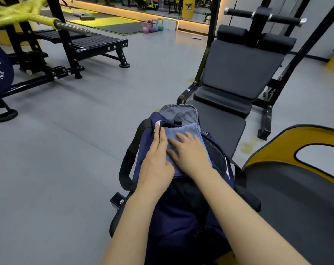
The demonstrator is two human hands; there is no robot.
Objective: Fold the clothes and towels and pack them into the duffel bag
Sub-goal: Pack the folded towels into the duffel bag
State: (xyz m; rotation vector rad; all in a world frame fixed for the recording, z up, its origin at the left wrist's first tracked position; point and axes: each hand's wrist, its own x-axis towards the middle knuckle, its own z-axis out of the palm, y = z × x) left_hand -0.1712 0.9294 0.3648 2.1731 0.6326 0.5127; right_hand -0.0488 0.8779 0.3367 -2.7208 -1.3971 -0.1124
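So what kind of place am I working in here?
Almost certainly a gym: an adjustable weight bench just past the duffel bag, a row of kettlebells by the far mirrored wall, and a yellow barbell on a rack at left.

A gym with a smooth grey floor (pixel 70 142). A black padded bench (pixel 236 73) stands at centre right, its backrest raised. At left is a black weight machine (pixel 62 46) with a yellow bar (pixel 19 18). Coloured kettlebells (pixel 152 26) sit by the far wall, where a warm light strip (pixel 124 11) glows above yellow and black mats (pixel 112 23).
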